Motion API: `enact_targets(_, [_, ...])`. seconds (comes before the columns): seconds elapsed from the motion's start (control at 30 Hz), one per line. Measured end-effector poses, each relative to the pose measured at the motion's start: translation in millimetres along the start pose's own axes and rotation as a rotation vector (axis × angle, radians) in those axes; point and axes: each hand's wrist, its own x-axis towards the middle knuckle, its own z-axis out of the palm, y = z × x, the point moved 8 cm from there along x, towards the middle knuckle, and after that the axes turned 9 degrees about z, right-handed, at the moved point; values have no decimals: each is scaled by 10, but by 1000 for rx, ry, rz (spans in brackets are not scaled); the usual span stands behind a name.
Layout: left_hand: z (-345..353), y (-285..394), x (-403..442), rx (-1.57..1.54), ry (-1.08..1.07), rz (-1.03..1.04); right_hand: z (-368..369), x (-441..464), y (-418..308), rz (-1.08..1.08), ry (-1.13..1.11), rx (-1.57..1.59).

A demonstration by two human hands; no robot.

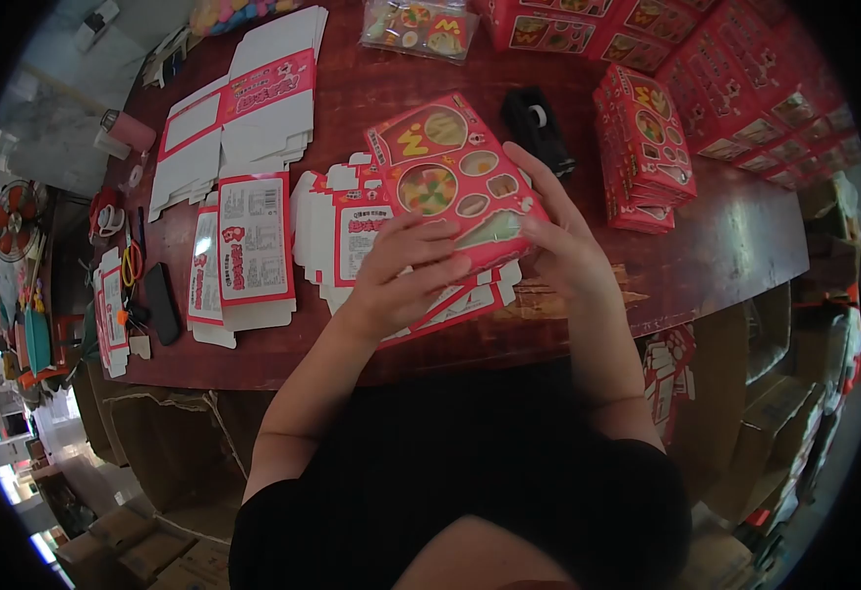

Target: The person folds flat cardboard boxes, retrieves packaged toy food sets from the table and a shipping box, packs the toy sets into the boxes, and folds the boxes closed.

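Observation:
A red and pink box [430, 147] with cut-out windows is held up over the table, its front facing the camera. Curled against its lower left edge is my left hand [406, 270]. My right hand [563, 236] grips the right side, with one finger stretched along the edge and the thumb on the front. Under the box lies a pile of flat white and pink cartons [337, 231], partly hidden by the box and my hands. A black tape dispenser [537, 128] stands just beyond the box's right side.
Finished-looking boxes [647, 138] are stacked at the right, with more red boxes [765, 88] behind. Flat cartons [254, 236] lie on the left of the dark red table [735, 246]. Yellow scissors [132, 261], a black case [163, 303] and a pink bottle [128, 130] are further left.

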Motion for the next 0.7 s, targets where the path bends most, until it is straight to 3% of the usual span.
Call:
enact_targets(0.03, [94, -13, -37, -3, -105, 23, -27, -13, -30, 38, 86, -99])
enact_targets(0.1, [-109, -195, 38, 189, -134, -159, -242, -28, -103, 16, 186, 10])
enact_targets(0.17, [-480, -576, -97, 391, -122, -408, -553, -128, -396, -156, 335, 5])
enact_targets(0.27, [-1346, -1302, -998, 765, -88, -935, -1252, -431, -1022, -441, 578, -104])
enact_targets(0.33, [-1660, -1481, -1629, 899, -341, -1278, -1607, -592, -1316, -478, 715, -176])
enact_targets(0.4, [-1714, -1456, -1640, 786, -427, -1413, -1811, -726, -1530, -459, 859, -302])
enact_targets(0.43, [-1718, -1453, -1670, 725, -472, -1482, -1926, -835, -1705, -487, 1090, -738])
enact_targets(0.5, [-1790, -1540, -1753, 691, -373, -1425, -1956, -876, -1877, -483, 1475, -1656])
enact_targets(0.6, [-2043, -1664, -1782, 688, -296, -1327, -1185, -866, -1798, -784, 1277, -1473])
enact_targets(0.7, [-2078, -1338, -1154, 753, -173, -1217, -641, -558, -1259, -721, 893, -1177])
